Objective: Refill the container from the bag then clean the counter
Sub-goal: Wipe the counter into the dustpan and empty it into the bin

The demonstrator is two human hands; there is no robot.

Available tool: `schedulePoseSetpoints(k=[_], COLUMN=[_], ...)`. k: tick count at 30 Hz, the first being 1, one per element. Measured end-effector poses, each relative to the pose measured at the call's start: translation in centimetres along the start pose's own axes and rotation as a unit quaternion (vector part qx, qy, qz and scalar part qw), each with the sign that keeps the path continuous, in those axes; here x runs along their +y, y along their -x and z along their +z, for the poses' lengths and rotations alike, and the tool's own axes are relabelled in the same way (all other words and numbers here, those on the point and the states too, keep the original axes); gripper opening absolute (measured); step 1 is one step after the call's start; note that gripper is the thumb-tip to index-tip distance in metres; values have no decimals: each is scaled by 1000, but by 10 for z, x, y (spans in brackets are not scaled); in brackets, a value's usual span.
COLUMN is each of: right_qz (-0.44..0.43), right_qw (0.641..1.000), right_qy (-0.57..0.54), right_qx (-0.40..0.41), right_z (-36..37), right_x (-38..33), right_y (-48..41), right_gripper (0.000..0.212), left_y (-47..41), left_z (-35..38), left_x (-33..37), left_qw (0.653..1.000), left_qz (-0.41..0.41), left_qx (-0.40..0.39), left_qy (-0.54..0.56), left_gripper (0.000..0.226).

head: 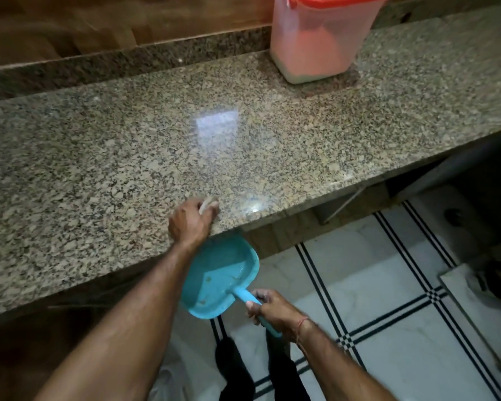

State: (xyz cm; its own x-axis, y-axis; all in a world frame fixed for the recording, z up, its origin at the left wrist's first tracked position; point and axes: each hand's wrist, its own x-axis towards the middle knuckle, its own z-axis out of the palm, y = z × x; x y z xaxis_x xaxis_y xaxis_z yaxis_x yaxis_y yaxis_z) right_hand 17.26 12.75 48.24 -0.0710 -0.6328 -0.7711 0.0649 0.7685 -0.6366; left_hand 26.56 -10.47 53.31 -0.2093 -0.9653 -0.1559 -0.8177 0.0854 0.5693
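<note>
My left hand rests at the front edge of the speckled granite counter, closed around a small pale cloth or sponge. Just below that edge my right hand grips the handle of a turquoise dustpan, whose open mouth sits under the counter lip; a few crumbs lie in its pan. At the back right of the counter stands the translucent container with a red lid, closed, with pale powder inside.
A white plastic bag lies on the floor by my feet. The floor has white tiles with black stripes. A wooden wall panel runs behind the counter. Dark space and a metal bracket sit under the counter at right.
</note>
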Motion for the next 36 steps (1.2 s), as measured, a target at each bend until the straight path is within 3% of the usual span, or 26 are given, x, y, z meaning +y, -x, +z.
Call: schedulePoseSetpoints(k=[3, 6, 10, 13, 15, 18, 20, 22, 24, 27, 29, 33, 36], right_qz=[7, 14, 12, 5, 4, 15, 21, 18, 12, -5, -12, -5, -8], right_qw=[1000, 997, 992, 993, 993, 995, 995, 994, 994, 993, 991, 991, 992], right_qy=[-6, -41, -95, -103, -102, -86, -82, -87, -88, -103, -117, -125, -117], right_qx=[27, 63, 76, 66, 61, 56, 57, 57, 58, 55, 57, 47, 42], right_z=[-20, -41, -72, -92, -107, -137, -156, -178, -196, -214, -219, -227, -237], right_x=[13, 21, 26, 32, 37, 45, 47, 46, 42, 35, 30, 23, 25], right_y=[4, 9, 2, -2, -1, 3, 8, 13, 16, 15, 12, 5, 5], right_gripper=[17, 9, 11, 15, 17, 18, 18, 18, 18, 17, 16, 14, 15], left_y=[-4, -20, -31, -25, -17, -5, -3, -11, -29, -46, -32, 12, -4], left_z=[10, -15, -35, 10, 50, 102, 123, 121, 101, 78, 91, 139, 136], left_x=[20, -12, -43, 4, 52, 131, 160, 166, 144, 112, 131, 209, 214], left_qw=[1000, 997, 978, 983, 984, 985, 993, 996, 991, 982, 986, 994, 996], left_qz=[20, -43, -141, -90, 5, 114, 112, 69, -2, -87, -48, 88, 79], left_qx=[-16, 46, 120, 132, 142, 79, 17, 59, 119, 136, 128, 16, 17], left_qy=[-15, -35, -98, -89, -107, -105, -37, -12, -64, -94, -92, -63, -36], left_gripper=[28, 19, 33, 26, 20, 25, 24, 22, 14, 11, 9, 19, 15])
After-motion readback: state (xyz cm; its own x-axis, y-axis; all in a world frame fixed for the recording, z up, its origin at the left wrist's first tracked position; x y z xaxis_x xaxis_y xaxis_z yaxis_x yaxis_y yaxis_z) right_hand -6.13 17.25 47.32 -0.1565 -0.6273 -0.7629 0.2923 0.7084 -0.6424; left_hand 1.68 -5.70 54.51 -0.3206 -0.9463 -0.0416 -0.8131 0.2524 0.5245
